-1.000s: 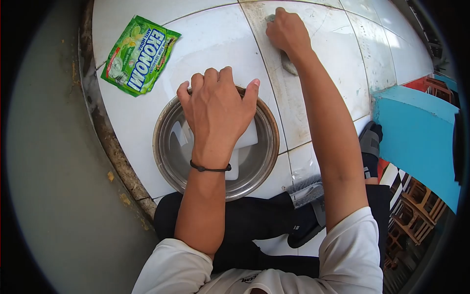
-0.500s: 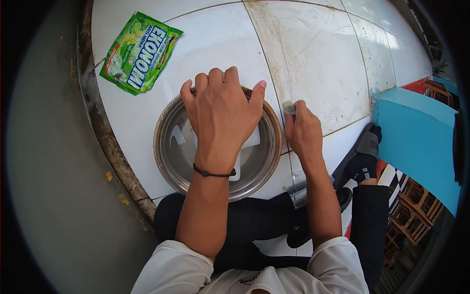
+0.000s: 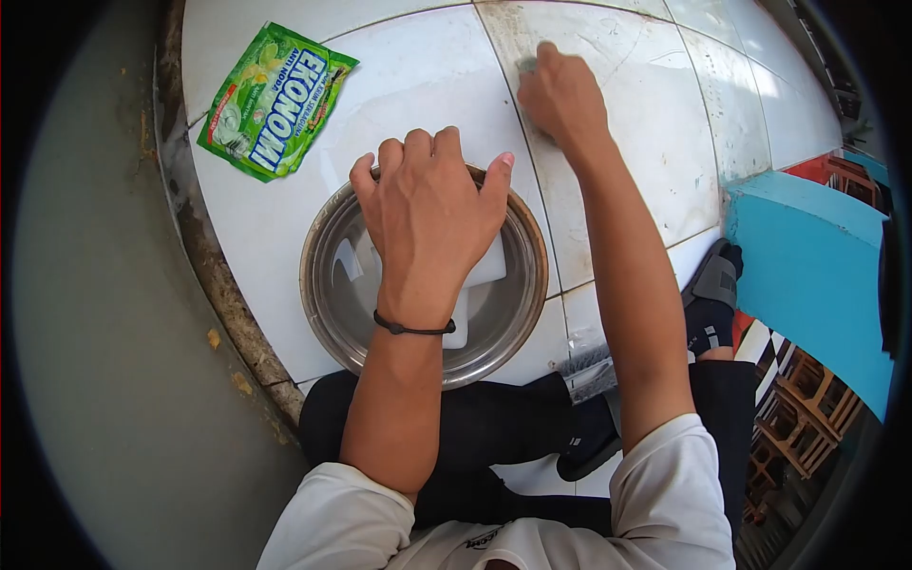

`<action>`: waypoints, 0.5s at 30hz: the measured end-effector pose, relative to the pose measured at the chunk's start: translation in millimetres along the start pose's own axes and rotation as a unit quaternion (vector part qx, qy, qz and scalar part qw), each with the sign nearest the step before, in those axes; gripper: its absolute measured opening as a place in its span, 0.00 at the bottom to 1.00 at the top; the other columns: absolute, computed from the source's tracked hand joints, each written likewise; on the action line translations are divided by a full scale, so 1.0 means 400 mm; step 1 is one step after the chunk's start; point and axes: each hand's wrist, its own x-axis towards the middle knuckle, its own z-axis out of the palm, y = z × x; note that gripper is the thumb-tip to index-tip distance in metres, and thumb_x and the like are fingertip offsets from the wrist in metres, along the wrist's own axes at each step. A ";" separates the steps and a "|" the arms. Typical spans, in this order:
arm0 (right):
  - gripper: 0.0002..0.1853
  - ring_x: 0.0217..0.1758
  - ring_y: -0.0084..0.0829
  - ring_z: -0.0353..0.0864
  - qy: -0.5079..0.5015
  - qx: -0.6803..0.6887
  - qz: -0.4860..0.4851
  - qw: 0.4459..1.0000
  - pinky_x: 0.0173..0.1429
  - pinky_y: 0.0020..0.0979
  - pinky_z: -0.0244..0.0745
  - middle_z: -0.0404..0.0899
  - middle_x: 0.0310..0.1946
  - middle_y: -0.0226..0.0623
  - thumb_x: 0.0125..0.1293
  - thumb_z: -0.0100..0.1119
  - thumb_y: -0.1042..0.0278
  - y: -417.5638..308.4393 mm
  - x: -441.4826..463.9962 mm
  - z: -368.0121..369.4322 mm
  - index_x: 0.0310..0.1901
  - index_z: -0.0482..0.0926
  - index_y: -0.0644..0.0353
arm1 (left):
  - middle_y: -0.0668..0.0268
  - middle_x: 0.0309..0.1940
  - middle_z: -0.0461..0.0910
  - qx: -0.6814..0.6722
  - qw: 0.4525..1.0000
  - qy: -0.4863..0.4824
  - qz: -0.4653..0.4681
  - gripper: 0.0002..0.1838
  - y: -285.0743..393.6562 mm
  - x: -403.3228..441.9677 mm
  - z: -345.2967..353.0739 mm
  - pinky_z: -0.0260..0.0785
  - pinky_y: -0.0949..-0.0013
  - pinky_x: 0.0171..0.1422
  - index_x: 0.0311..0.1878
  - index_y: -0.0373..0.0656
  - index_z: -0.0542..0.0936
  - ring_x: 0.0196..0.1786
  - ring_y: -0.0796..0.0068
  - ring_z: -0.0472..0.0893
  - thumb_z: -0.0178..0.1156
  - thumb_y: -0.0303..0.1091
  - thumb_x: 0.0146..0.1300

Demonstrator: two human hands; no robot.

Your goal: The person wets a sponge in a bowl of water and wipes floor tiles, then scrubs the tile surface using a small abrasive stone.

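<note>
A round metal basin (image 3: 513, 323) of water stands on the white tiles (image 3: 655, 123), with white pieces in it. My left hand (image 3: 427, 214) rests over the basin's far rim, fingers bent over the edge and thumb apart; a dark cord is round the wrist. Farther forward and to the right, my right hand (image 3: 562, 95) is closed low over a stained tile strip. It grips something greyish, mostly hidden under the fingers. A green packet (image 3: 275, 103) lies on the tiles, ahead and left of the basin.
A brush with grey bristles (image 3: 589, 372) lies right of the basin, near my sandalled foot (image 3: 711, 285). A light blue block (image 3: 807, 256) stands at the right, with wooden racks (image 3: 812, 408) below. Along the left runs a stained ledge (image 3: 214, 275) beside a grey surface.
My right hand came back toward the basin's right side, then moved forward again to the stained strip. My left hand has stayed on the rim.
</note>
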 end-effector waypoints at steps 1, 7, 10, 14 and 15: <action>0.08 0.36 0.59 0.84 -0.022 0.004 0.011 1.000 0.42 0.51 0.80 0.82 0.30 0.59 0.57 0.58 0.73 0.003 -0.057 -0.008 0.37 0.75 0.68 | 0.59 0.41 0.83 -0.002 1.000 0.000 -0.001 0.28 -0.001 -0.001 0.000 0.55 0.51 0.70 0.51 0.39 0.84 0.50 0.59 0.78 0.64 0.56 0.63; 0.08 0.35 0.60 0.82 -0.100 0.032 0.038 0.994 0.39 0.54 0.77 0.81 0.31 0.57 0.63 0.58 0.73 0.020 -0.399 -0.090 0.37 0.69 0.65 | 0.59 0.42 0.83 -0.009 1.000 -0.002 -0.002 0.27 0.005 -0.004 -0.005 0.55 0.51 0.70 0.51 0.39 0.84 0.50 0.58 0.78 0.64 0.56 0.63; 0.08 0.34 0.60 0.82 -0.102 0.033 0.041 0.993 0.38 0.55 0.77 0.81 0.32 0.58 0.64 0.57 0.73 0.021 -0.423 -0.090 0.38 0.69 0.66 | 0.58 0.38 0.82 -0.026 0.999 0.027 0.014 0.24 0.002 -0.006 0.006 0.55 0.47 0.69 0.43 0.37 0.85 0.49 0.58 0.77 0.64 0.53 0.62; 0.06 0.33 0.61 0.82 -0.065 0.026 0.010 0.997 0.37 0.55 0.77 0.81 0.30 0.58 0.64 0.54 0.74 -0.004 -0.281 -0.049 0.36 0.70 0.67 | 0.58 0.39 0.82 -0.015 1.000 0.021 0.009 0.25 0.001 -0.002 0.001 0.55 0.48 0.69 0.46 0.38 0.85 0.49 0.58 0.78 0.64 0.54 0.63; 0.05 0.33 0.60 0.83 -0.051 0.022 -0.001 0.998 0.36 0.54 0.77 0.81 0.30 0.58 0.63 0.54 0.74 -0.011 -0.238 -0.040 0.35 0.71 0.67 | 0.58 0.40 0.83 -0.008 1.000 0.013 0.005 0.26 0.001 -0.002 -0.003 0.55 0.49 0.69 0.49 0.39 0.85 0.49 0.58 0.78 0.64 0.55 0.63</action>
